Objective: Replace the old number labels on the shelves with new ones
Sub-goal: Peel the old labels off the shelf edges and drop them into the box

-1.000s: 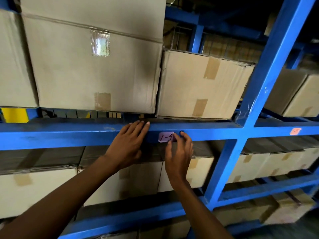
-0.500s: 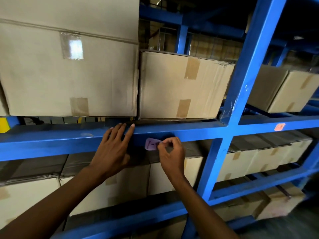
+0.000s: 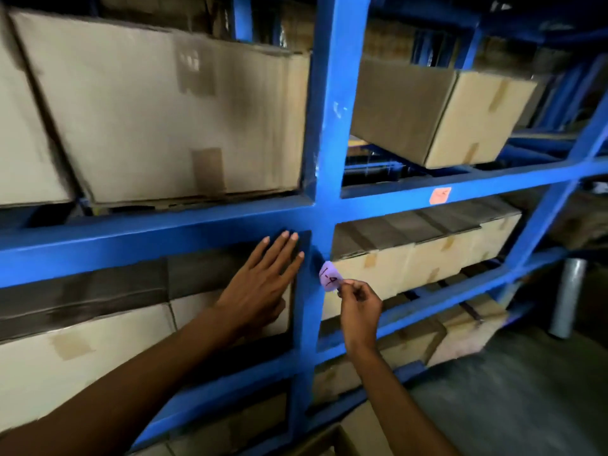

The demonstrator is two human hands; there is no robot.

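Left hand (image 3: 263, 284) is spread flat and empty, fingertips pressed on the blue shelf beam (image 3: 138, 248) at about 9 o'clock from the centre post (image 3: 324, 133). Nothing is stuck on the bare beam under those fingers. Just past the post, the right hand (image 3: 360, 302) is closed in a pinch, thumb and fingers nipping the edge of a small pink label (image 3: 330, 275) marked "1-4", held free in the air in front of the post, touching no steel as far as I can tell. So my read: this label is off the shelf, and no fresh one is visible yet. Up at 2 o'clock an orange label (image 3: 440, 195) sits on the right-hand beam; whether that is old or new, can't tell. Every bay holds taped cardboard boxes (image 3: 158, 120), all shut, contents hidden.
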